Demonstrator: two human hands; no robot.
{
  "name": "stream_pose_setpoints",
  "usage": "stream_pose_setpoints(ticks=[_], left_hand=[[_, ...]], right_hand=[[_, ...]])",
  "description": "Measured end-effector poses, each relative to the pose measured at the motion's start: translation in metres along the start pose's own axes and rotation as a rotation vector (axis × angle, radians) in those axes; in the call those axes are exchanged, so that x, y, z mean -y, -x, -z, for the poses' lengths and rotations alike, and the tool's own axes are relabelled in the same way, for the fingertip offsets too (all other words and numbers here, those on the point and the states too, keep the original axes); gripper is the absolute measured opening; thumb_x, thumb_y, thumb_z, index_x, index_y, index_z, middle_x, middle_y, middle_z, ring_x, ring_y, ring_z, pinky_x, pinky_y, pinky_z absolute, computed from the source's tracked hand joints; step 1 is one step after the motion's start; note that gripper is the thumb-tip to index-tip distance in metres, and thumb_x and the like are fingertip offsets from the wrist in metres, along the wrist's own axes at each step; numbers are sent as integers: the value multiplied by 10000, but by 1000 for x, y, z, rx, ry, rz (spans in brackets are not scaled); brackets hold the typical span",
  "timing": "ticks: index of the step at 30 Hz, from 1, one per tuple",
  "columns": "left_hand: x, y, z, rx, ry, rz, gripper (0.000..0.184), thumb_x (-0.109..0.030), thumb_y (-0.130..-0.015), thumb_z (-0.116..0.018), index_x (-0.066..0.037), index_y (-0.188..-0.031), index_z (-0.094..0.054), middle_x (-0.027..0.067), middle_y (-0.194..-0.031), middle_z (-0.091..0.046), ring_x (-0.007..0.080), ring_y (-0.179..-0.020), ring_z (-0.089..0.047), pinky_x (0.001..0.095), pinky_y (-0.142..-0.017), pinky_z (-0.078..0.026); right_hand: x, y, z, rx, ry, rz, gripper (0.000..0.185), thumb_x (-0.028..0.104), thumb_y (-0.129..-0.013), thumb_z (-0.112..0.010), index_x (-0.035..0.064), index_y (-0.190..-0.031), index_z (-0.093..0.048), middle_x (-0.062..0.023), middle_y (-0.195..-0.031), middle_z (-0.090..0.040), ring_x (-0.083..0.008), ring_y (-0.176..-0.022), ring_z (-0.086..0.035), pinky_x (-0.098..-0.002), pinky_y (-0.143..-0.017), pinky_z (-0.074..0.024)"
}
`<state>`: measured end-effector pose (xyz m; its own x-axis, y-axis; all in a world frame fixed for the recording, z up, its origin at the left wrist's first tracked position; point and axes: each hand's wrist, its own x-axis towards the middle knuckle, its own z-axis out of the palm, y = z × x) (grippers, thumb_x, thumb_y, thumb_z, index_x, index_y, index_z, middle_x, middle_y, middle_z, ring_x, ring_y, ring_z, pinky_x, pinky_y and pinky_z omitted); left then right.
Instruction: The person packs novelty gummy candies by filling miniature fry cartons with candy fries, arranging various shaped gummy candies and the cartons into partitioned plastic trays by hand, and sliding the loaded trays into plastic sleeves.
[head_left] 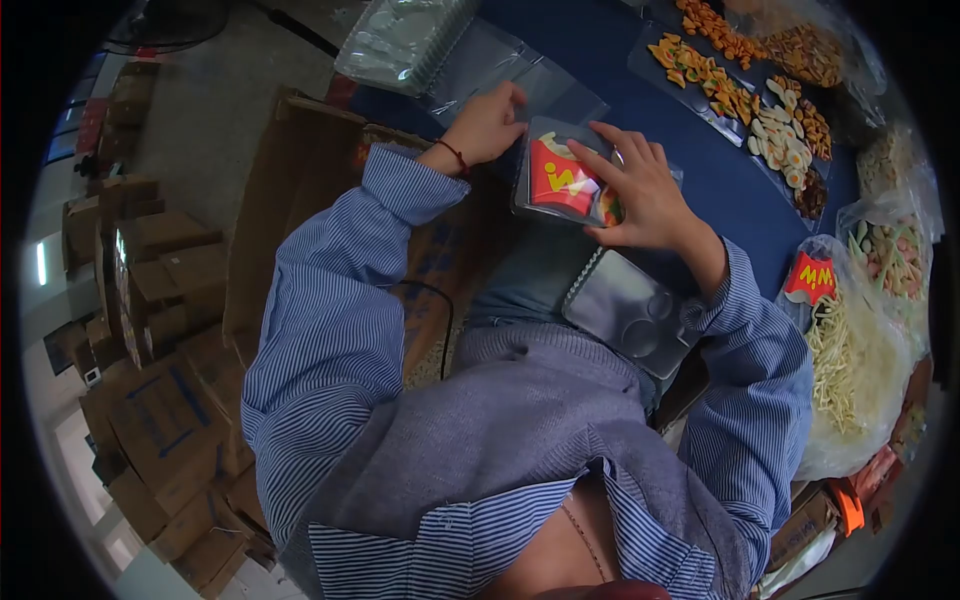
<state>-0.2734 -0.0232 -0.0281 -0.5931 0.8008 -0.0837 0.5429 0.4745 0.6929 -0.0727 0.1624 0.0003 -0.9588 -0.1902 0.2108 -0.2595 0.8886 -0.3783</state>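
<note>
the clear plastic case [522, 190] is in front of us, above our lap by the near edge of the blue surface [590, 45], with a red carton [560, 185] inside. our right hand [650, 190] spans it, thumb at the near rim and fingers spread over the top, and seems to be gripping it. our left hand [485, 125] is just beside the case's far left corner, fingers loosely curled; we cannot tell whether they touch it. we judge the case light, thin-walled, a bit slippery and easily dented, so we would hold it by opposite rims and keep pressure off the middle. a molded clear tray [640, 315] lies over our lap. on the surface, a stack of clear trays [405, 40] is at the far left, and orange pieces [700, 75] and egg-like pieces [780, 140] spread at the right. to our left, cardboard boxes [165, 410] crowd the room's floor [250, 90].
</note>
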Motion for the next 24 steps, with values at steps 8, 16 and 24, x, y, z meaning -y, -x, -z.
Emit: stream_pose_setpoints(ticks=[8,16,24], left_hand=[[18,-11,-6,-44,-93,-153,261,-144,-778,-700,-13,-919,-523,153,-760,-629,309,-730,-644,367,-639,-496],[19,-13,13,-21,-27,-18,288,-123,-778,-731,-33,-923,-499,77,-711,-577,178,-651,-576,299,-581,-456],[20,15,38,51,149,-90,234,-39,-747,-667,-23,-931,-523,110,-748,-605,269,-691,-625,354,-618,-481]], right_hand=[[-1,-2,-1,75,-7,6,921,453,-600,-750,239,-1441,-444,-168,-1424,-375,-328,-1189,-439,-436,-960,-339],[-5,-31,-8,49,-17,27,896,498,-637,-724,241,-1446,-437,-182,-1426,-374,-339,-1208,-433,-443,-957,-342],[-18,-58,-31,22,129,-138,909,592,-653,-712,230,-1441,-441,-191,-1391,-411,-349,-1200,-438,-441,-927,-359]])
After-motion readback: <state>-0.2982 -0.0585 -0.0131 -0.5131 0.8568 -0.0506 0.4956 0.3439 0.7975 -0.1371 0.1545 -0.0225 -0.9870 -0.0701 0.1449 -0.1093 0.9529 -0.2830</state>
